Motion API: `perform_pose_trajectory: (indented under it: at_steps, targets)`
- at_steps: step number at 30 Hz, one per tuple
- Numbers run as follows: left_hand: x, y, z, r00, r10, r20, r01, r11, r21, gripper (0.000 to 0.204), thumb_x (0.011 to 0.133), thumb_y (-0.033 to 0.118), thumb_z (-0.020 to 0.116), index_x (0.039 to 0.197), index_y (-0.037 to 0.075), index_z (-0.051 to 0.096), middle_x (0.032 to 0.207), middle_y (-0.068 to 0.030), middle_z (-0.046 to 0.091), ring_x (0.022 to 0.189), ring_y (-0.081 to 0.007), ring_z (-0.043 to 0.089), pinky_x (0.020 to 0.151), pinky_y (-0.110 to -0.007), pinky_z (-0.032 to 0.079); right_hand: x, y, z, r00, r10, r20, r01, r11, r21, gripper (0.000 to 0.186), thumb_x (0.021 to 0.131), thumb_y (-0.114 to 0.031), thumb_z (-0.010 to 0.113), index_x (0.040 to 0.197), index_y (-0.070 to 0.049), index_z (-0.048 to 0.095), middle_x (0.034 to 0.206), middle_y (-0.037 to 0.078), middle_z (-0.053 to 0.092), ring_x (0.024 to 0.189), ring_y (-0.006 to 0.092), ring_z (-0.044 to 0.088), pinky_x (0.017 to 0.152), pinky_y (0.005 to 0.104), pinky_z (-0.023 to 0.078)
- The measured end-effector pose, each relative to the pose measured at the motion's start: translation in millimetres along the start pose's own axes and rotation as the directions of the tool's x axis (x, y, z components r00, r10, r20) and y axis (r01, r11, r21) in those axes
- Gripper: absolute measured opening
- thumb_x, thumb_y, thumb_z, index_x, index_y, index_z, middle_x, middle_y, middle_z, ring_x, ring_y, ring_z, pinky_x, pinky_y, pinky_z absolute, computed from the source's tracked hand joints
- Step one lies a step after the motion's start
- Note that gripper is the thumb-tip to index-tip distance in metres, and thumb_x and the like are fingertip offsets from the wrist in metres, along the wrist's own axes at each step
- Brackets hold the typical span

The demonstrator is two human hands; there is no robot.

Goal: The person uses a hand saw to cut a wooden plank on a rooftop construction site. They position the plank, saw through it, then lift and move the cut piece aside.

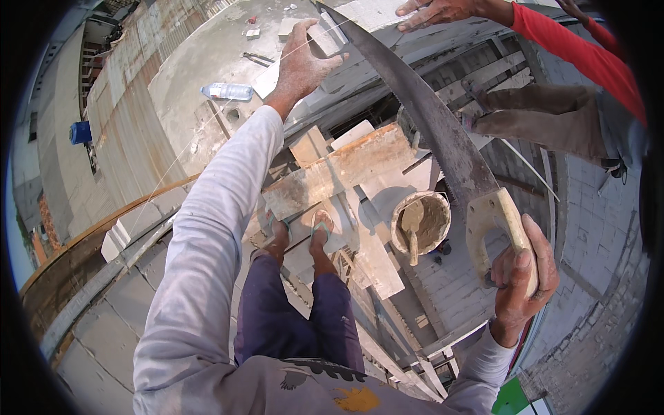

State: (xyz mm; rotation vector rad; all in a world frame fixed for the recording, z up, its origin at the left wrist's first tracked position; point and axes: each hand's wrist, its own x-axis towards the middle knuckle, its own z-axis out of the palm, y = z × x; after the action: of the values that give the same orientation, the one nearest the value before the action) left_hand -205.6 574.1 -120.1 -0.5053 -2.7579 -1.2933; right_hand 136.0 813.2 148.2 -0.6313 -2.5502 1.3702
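My right hand (523, 273) is wrapped round the pale handle of a large handsaw (425, 104). The long, worn blade slants up and away to the left, its tip near the far edge of the view. On the far left side my left hand (304, 68) is open, thumb and fingers apart, beside a small pale block (326, 40); I cannot tell whether it touches the block. A thin white string runs past this hand. A co-worker's hand (436, 12), in a red sleeve (574, 55), reaches to the pale ledge right of the saw tip.
My feet stand on wooden boards (346, 169) of a raised platform. A bucket (443, 238) of mortar holds a trowel (413, 221). A plastic bottle (227, 91) and pliers (257, 59) lie on the concrete slab. Corrugated sheets (131, 90) lie left; the co-worker's legs (539, 114) are right.
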Motion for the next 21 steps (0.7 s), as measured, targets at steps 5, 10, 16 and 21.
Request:
perform_pose_trajectory:
  at_steps: [5, 10, 16, 21]
  targets:
    - [2, 0, 4, 0.998, 0.051, -0.021, -0.051, 0.999, 0.005, 0.091, 0.08, 0.042, 0.092, 0.149, 0.004, 0.045, 0.141, -0.0238, 0.062, 0.136, -0.038, 0.058, 0.113, -0.048, 0.048, 81, 24, 84, 0.993, -0.117, 0.023, 0.117, 0.993, -0.004, 0.039, 0.105, -0.022, 0.066, 0.135, 0.003, 0.071, 0.118, 0.018, 0.077, 0.101, 0.0179, 0.069, 0.093, 0.0319, 0.052]
    - [-4, -1, 0, 1.0, 0.008, 0.016, -0.007, 0.999, -0.041, 0.09, 0.079, 0.037, 0.092, 0.148, 0.004, 0.045, 0.138, -0.0238, 0.063, 0.132, -0.0378, 0.062, 0.111, -0.048, 0.049, 66, 69, 98, 0.997, -0.05, 0.054, 0.048, 0.998, 0.044, 0.042, 0.105, -0.025, 0.066, 0.136, 0.003, 0.071, 0.129, 0.019, 0.075, 0.119, 0.0224, 0.07, 0.107, 0.0359, 0.05]
    - [-3, -3, 0, 0.999, -0.028, 0.021, 0.029, 0.998, -0.049, 0.092, 0.079, 0.039, 0.092, 0.15, 0.008, 0.043, 0.139, -0.0225, 0.06, 0.132, -0.0376, 0.06, 0.113, -0.05, 0.048, 1, 122, 42, 0.999, -0.008, 0.048, 0.003, 0.994, 0.111, 0.051, 0.105, -0.033, 0.065, 0.14, 0.005, 0.068, 0.132, 0.02, 0.074, 0.122, 0.0247, 0.069, 0.108, 0.036, 0.05]
    - [1, -4, 5, 0.999, -0.033, 0.037, 0.036, 0.996, -0.077, 0.093, 0.079, 0.041, 0.092, 0.151, 0.011, 0.042, 0.14, -0.0208, 0.057, 0.134, -0.0367, 0.057, 0.115, -0.051, 0.047, 53, 106, 100, 0.997, -0.058, 0.052, 0.049, 0.987, 0.155, 0.05, 0.104, -0.029, 0.067, 0.142, 0.004, 0.066, 0.137, 0.02, 0.072, 0.125, 0.0253, 0.068, 0.109, 0.0365, 0.05]
